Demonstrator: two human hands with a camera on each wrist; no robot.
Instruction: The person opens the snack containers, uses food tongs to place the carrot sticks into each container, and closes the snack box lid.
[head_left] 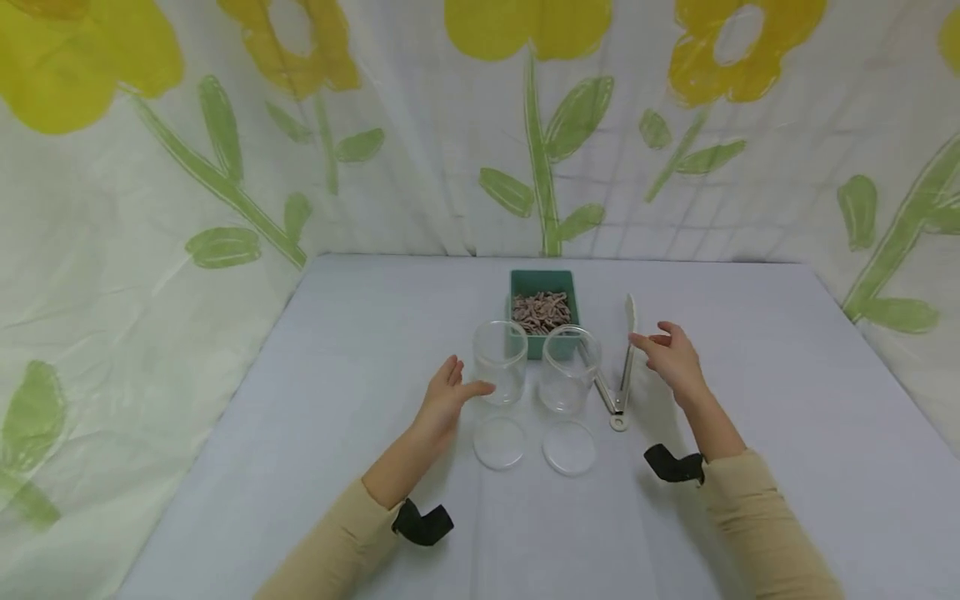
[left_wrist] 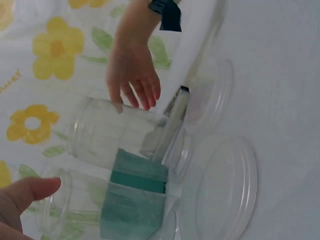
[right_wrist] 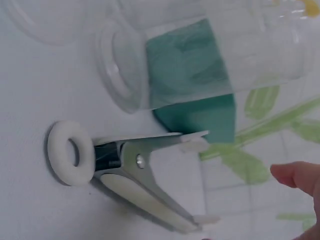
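Note:
My left hand point(head_left: 441, 407) is beside the left clear jar point(head_left: 500, 371), its thumb overlapping the jar's side in the head view and its fingers extended behind. In the left wrist view, that thumb is close to the jar's rim. A second clear jar point(head_left: 564, 379) stands just to the right. To its right lie spread metal tongs point(right_wrist: 142, 157) with pale tips and a white ring at the hinge end. My right hand point(head_left: 675, 358) hovers near the tongs' right arm, fingers loosely bent and holding nothing.
Behind the jars sits a green rectangular container point(head_left: 532, 281) with a pile of brownish strips point(head_left: 542, 311). Two round clear lids, a left lid point(head_left: 499, 443) and a right lid point(head_left: 569, 448), lie in front of the jars. A flower-painted curtain point(head_left: 420, 192) hangs behind the white table point(head_left: 360, 333).

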